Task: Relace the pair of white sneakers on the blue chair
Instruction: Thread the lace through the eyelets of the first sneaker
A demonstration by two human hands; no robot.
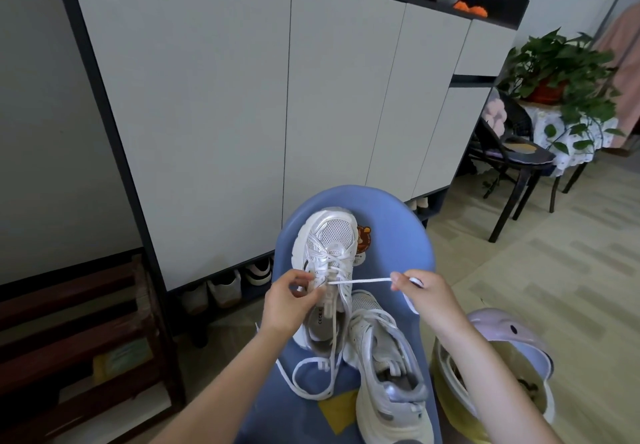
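Standing toe-away on the blue chair (pixel 391 222), the far white sneaker (pixel 327 270) leans against the chair's back, its heel toward the near side. The left hand (pixel 289 300) rests at the sneaker's left side by the upper eyelets, fingers curled in against the tongue and lace crossings; whether they pinch a lace there I cannot tell. The right hand (pixel 420 291) is out to the right, thumb and forefinger pinching the end of a white lace (pixel 363 281) that runs taut and nearly level from the eyelets to that hand. A loose length of the same lace loops down over the near part of the seat. The second sneaker (pixel 388 367) lies just near and right of the first, touching it, heel toward the near edge. To the right of the chair, on the floor, stands a yellow bin (pixel 457 405) with a lilac lid tipped open. A tall white cabinet (pixel 242 97) fills the far side, shoes in the gap beneath it.
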